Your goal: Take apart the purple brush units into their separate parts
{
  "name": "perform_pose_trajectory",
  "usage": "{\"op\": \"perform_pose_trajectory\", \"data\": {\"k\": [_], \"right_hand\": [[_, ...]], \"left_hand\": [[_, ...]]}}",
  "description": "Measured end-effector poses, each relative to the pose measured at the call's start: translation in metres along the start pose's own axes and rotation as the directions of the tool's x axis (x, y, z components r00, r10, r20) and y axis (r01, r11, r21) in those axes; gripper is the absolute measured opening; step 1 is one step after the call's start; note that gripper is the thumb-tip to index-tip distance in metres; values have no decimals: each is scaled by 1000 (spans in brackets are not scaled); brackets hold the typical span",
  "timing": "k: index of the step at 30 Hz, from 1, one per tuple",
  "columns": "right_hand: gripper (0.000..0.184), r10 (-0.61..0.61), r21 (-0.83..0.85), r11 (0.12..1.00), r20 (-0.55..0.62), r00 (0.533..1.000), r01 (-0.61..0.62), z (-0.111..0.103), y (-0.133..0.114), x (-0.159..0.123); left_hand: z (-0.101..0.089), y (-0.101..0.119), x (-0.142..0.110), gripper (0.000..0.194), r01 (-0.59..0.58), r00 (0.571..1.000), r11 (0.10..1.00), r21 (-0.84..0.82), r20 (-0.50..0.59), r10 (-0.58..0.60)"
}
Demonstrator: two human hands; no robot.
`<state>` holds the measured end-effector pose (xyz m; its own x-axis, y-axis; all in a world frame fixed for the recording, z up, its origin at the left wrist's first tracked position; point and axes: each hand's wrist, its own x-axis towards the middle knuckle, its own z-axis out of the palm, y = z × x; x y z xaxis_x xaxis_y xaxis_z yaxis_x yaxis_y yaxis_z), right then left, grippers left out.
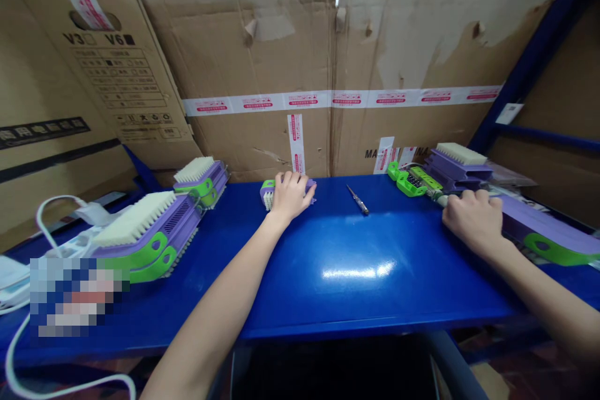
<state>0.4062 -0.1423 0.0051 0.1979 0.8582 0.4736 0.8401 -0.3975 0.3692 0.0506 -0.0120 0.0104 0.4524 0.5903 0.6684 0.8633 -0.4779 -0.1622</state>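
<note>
At the back middle of the blue table [375, 300], my left hand [291, 195] is closed over a small purple and green brush [268, 191]. Its pale bristles peek out under my fingers, and the hand hides most of it. A slim screwdriver [359, 201] with a clear handle lies between my two hands. Over on the right, my right hand [473, 220] has its fingers curled beside a purple piece [544, 219] with a green end. What those fingers grip is hidden. Green clip-like parts [412, 181] lie just beyond that hand.
Purple and green brushes with cream bristles [135, 219] stand at the left, with a smaller stack [197, 178] behind. Another brush stack [457, 162] is at the back right. A white cable [42, 219] runs along the left. Cardboard [262, 50] walls the back.
</note>
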Motion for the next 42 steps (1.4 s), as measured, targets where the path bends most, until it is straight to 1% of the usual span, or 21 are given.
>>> {"op": "perform_pose_trajectory", "data": {"k": [4, 9, 12, 15, 17, 20, 23, 25, 27, 29, 31, 32, 34, 36, 38, 40, 42], "right_hand": [[37, 3, 20, 1000, -6, 1000, -2, 0, 0, 0], [32, 18, 40, 999, -18, 1000, -17, 0, 0, -1], [33, 25, 37, 999, -53, 998, -23, -3, -3, -1], [37, 5, 62, 998, -101, 995, 1, -9, -11, 4], [38, -6, 107, 994, -142, 990, 21, -13, -23, 11], [36, 4, 212, 977, -186, 983, 36, -23, -51, 26], [36, -39, 314, 945, -151, 988, 85, -39, -88, 44], [37, -65, 394, 914, -98, 993, 99, -52, -114, 55], [37, -66, 505, 859, -62, 996, 88, -63, -140, 63], [41, -54, 604, 791, -84, 995, 94, -70, -162, 65], [44, -64, 651, 746, -145, 987, 144, -72, -178, 61], [44, -88, 653, 734, -182, 979, 188, -72, -184, 58], [46, -159, 640, 713, -250, 955, 286, -69, -188, 50], [47, -183, 658, 676, -287, 940, 333, -66, -187, 44], [49, -133, 729, 612, -287, 949, 306, -64, -181, 42], [50, -81, 808, 527, -262, 962, 265, -61, -177, 43], [53, -78, 854, 458, -239, 968, 248, -59, -175, 44]], "left_hand": [[0, 0, 0, 37, 1, 1000, 1000, -9, 4, -1], [1, 0, 0, 37, 3, 1000, 1000, -19, -3, -3], [1, 0, 0, 37, 8, 1000, 1000, -17, 1, -8], [0, 0, 0, 36, 9, 1000, 1000, -22, 17, -9], [0, 1, 0, 36, 5, 1000, 999, -41, 31, -4], [0, 2, -1, 41, -18, 999, 997, -69, 44, 22], [0, 2, -1, 45, -50, 997, 996, -69, 54, 54], [-1, 1, -1, 46, -68, 996, 996, -52, 60, 71], [-1, -1, -1, 52, -63, 996, 998, -26, 59, 64], [-1, -3, -2, 63, 2, 999, 1000, 10, 39, -2], [0, -5, -3, 76, 111, 994, 993, 45, 1, -111], [1, -6, -3, 80, 160, 987, 985, 58, -15, -160], [3, -8, -5, 83, 214, 977, 974, 69, -27, -213], [5, -8, -6, 81, 225, 974, 973, 59, -19, -224], [6, -7, -6, 82, 227, 974, 973, 39, -9, -227], [4, -4, -6, 85, 216, 976, 976, 29, 1, -217], [2, 2, -5, 86, 164, 986, 986, 28, 23, -164]]}}
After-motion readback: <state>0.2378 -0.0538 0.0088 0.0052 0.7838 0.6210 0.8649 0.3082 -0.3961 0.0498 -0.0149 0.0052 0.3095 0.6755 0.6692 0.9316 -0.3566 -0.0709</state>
